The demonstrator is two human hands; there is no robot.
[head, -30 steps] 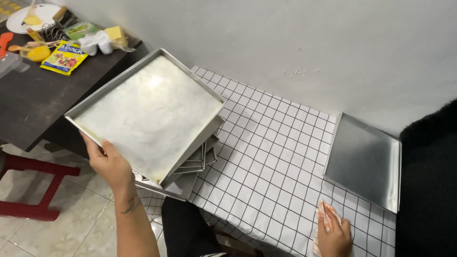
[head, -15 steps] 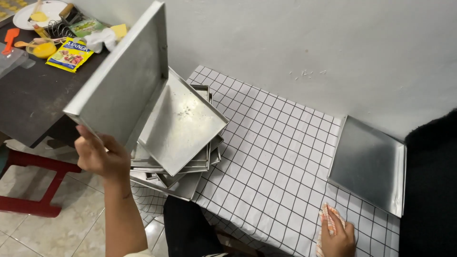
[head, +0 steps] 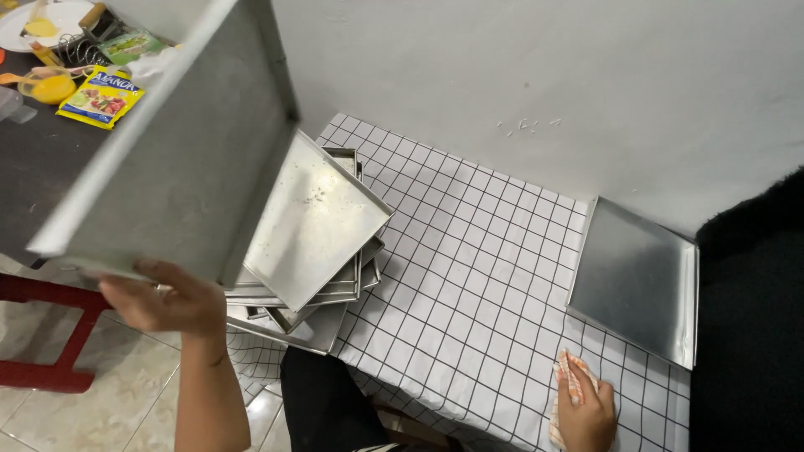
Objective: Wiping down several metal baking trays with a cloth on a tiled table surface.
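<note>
Metal tray gripped, tilted, by left hand.

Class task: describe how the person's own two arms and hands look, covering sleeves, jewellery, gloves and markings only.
Both are bare: the left hand and forearm show no glove, sleeve, watch or ring. The right hand is also ungloved, with no ring visible; its wrist runs out of the picture, so any sleeve there cannot be told. No markings show on either.
</note>
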